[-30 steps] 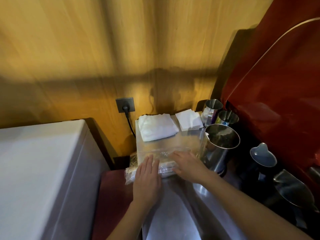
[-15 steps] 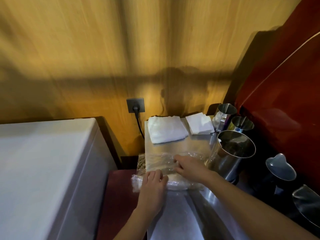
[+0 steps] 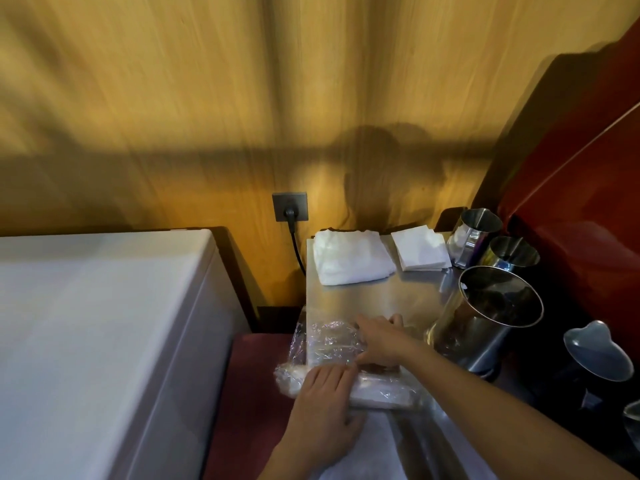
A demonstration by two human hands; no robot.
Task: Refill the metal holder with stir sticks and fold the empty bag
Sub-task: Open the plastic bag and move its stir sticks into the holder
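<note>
Beside the big metal holder [image 3: 485,317], both hands lie flat on the clear bag [image 3: 332,344] — left hand [image 3: 325,396] near, right hand [image 3: 381,341] farther back.

Bag [image 3: 332,344]: clear plastic film, crinkled, glossy w/ glints. Counter [image 3: 374,299]: brushed metal, smooth, dull sheen. Big holder [image 3: 485,327]: polished metal, mirror-like; two small cups [image 3: 472,240] behind it look the same. Towel [image 3: 351,256]: white cloth, soft, matt. Napkins [image 3: 420,249]: white paper, matt. Wall [image 3: 242,98]: wood grain, warm satin. Machine panel [image 3: 588,202]: red, glossy. Chest at left [image 3: 86,323]: white, smooth, matt. Cable [image 3: 297,249]: black, matt.
</note>
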